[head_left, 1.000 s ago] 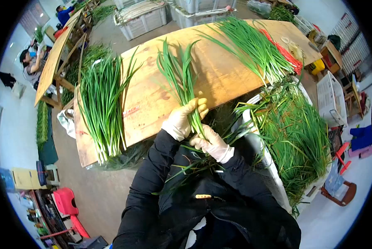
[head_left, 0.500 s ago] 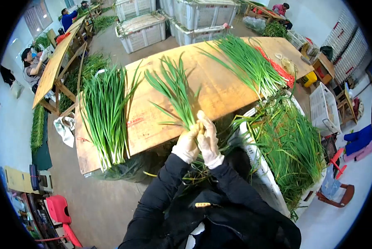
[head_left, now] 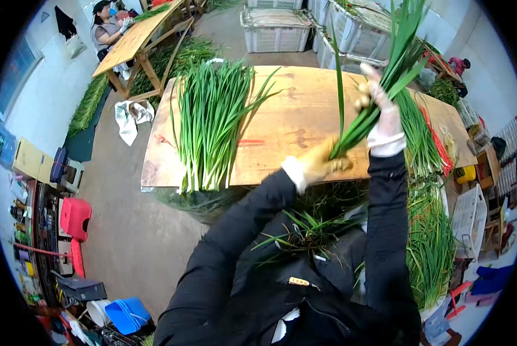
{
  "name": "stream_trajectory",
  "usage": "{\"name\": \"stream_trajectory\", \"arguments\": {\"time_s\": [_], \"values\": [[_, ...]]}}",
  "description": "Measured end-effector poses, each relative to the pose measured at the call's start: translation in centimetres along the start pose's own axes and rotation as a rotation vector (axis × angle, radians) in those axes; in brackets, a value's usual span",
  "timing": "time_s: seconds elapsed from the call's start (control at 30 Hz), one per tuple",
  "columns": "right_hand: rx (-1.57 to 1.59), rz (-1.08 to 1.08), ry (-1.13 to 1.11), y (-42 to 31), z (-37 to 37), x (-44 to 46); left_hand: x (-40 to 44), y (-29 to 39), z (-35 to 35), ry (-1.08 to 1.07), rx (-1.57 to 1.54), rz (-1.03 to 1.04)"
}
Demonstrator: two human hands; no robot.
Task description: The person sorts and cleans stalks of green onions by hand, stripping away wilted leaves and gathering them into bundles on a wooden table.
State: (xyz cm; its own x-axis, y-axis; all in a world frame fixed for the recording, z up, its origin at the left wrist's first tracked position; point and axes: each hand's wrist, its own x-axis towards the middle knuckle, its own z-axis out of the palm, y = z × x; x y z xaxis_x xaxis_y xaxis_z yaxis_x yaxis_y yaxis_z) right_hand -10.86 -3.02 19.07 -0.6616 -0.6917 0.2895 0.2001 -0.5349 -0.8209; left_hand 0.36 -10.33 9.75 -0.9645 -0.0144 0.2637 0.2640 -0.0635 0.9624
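Both of my hands wear pale gloves. My left hand [head_left: 322,163] is closed round the lower end of a bunch of green stalks [head_left: 356,128], above the front part of the wooden board [head_left: 296,109]. Higher up the same bunch, my right hand [head_left: 382,112] grips the stalks, and their leaves rise up to the right. A large pile of green stalks [head_left: 212,124] lies on the left of the board, white ends toward me. Another pile [head_left: 417,132] lies at the right beside red netting [head_left: 436,141]. Loose leaves [head_left: 307,233] rest on my lap.
A crate of leafy scraps [head_left: 429,248] stands at my right. White crates [head_left: 276,32] are stacked behind the board. At the back left a person [head_left: 105,29] is at another wooden table [head_left: 137,40]. A red stool [head_left: 75,219] and a blue bucket [head_left: 127,315] are at the lower left.
The view has turned to the right-leaning side, so the board's left pile appears nearer the middle. My hands have moved right with the bunch, and my right hand has shifted up along it.
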Motion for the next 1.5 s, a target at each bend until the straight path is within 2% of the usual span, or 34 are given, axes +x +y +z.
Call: {"name": "stream_trajectory", "arguments": {"time_s": [0.03, 0.1, 0.17, 0.2, 0.27, 0.33, 0.4, 0.43, 0.47, 0.53, 0.57, 0.6, 0.67, 0.7, 0.77, 0.8, 0.83, 0.9, 0.93, 0.97, 1.03, 1.1, 1.17, 1.23, 1.3, 1.33, 1.43, 1.5], "values": [[0.061, -0.075, -0.093, 0.3, 0.2, 1.1, 0.9, -0.5, -0.8, 0.036, -0.064, 0.118], [-0.016, -0.125, -0.056, 1.2, 1.3, 1.0, 1.3, 0.4, -2.6, 0.01, -0.194, 0.085], [-0.239, -0.075, -0.009, 3.6, 0.6, 0.3, 1.8, -1.1, -4.2, 0.09, 0.054, 0.257], [-0.21, 0.015, -0.037, 5.1, 0.1, 0.3, 1.9, -2.1, -4.8, 0.109, -0.085, 0.202], [-0.255, -0.04, -0.006, 9.6, -2.0, 0.3, 1.5, -3.5, -5.4, 0.153, -0.241, 0.029], [-0.313, -0.038, -0.016, 11.6, -3.5, 0.6, 1.6, -5.5, -5.6, 0.184, -0.146, 0.03], [-0.368, 0.161, 0.045, 11.8, -3.6, 0.8, 1.5, -6.1, -5.8, 0.225, -0.077, 0.003], [-0.329, 0.192, -0.05, 10.5, -2.9, 0.0, 1.1, -5.6, -6.2, 0.22, -0.095, -0.049], [-0.338, 0.212, -0.002, 10.6, -4.2, 0.3, 0.8, -5.2, -6.5, 0.213, -0.111, -0.1], [-0.414, 0.22, 0.065, 9.6, -5.0, -0.2, 0.8, -5.5, -7.4, 0.24, -0.146, -0.049], [-0.31, 0.229, 0.107, 10.1, -6.0, -0.8, 0.8, -5.6, -7.7, 0.273, -0.18, 0.002], [-0.381, 0.145, -0.116, 12.2, -8.7, -1.4, 0.6, -3.9, -7.3, 0.345, -0.112, -0.082], [-0.54, 0.204, -0.337, 13.4, -8.0, -3.2, 0.4, -2.3, -6.0, 0.401, -0.203, -0.088], [-0.628, 0.352, -0.329, 13.2, -4.8, -4.6, 0.4, -2.1, -5.5, 0.455, -0.299, -0.101], [-0.769, 0.148, -0.112, 16.2, -3.9, -6.0, 0.4, -2.8, -6.0, 0.438, -0.322, -0.137], [-0.812, 0.237, -0.087, 14.5, -2.0, -6.4, -0.1, -2.8, -6.5, 0.413, -0.475, -0.129], [-0.948, 0.169, -0.061, 15.0, -1.9, -7.0, -0.6, -2.8, -7.0, 0.387, -0.629, -0.12], [-0.892, 0.01, -0.015, 15.1, -1.2, -8.6, -2.1, -2.8, -7.5, 0.312, -0.819, -0.052], [-0.584, 0.111, -0.032, 14.2, -0.3, -9.1, -2.9, -2.7, -7.6, 0.246, -0.824, -0.036], [-0.583, 0.114, -0.032, 14.2, -0.3, -9.2, -3.4, -2.6, -7.7, 0.18, -0.831, -0.023], [-0.285, 0.352, -0.169, 13.6, -0.6, -9.7, -3.9, -3.3, -7.7, 0.172, -0.846, -0.052], [-0.404, 0.365, -0.162, 13.5, -0.8, -10.3, -4.3, -3.7, -7.2, 0.136, -0.964, -0.098], [-0.219, 0.425, -0.177, 13.6, -1.4, -10.6, -4.8, -3.5, -6.5, 0.167, -0.957, -0.152], [-0.215, 0.461, -0.159, 13.4, -1.7, -10.9, -5.1, -4.2, -6.3, 0.107, -0.979, -0.177], [-0.284, 0.521, -0.123, 13.5, -2.1, -11.0, -5.2, -4.6, -6.0, 0.159, -0.995, -0.238], [-0.256, 0.577, -0.16, 13.9, -2.9, -10.9, -5.4, -5.1, -6.4, 0.101, -1.012, -0.286], [-0.379, 0.468, -0.226, 14.7, -3.5, -10.9, -5.4, -5.4, -5.8, 0.118, -1.002, -0.258], [-0.344, 0.497, -0.189, 14.8, -3.9, -11.0, -5.4, -5.3, -5.9, 0.13, -0.991, -0.251]]}}
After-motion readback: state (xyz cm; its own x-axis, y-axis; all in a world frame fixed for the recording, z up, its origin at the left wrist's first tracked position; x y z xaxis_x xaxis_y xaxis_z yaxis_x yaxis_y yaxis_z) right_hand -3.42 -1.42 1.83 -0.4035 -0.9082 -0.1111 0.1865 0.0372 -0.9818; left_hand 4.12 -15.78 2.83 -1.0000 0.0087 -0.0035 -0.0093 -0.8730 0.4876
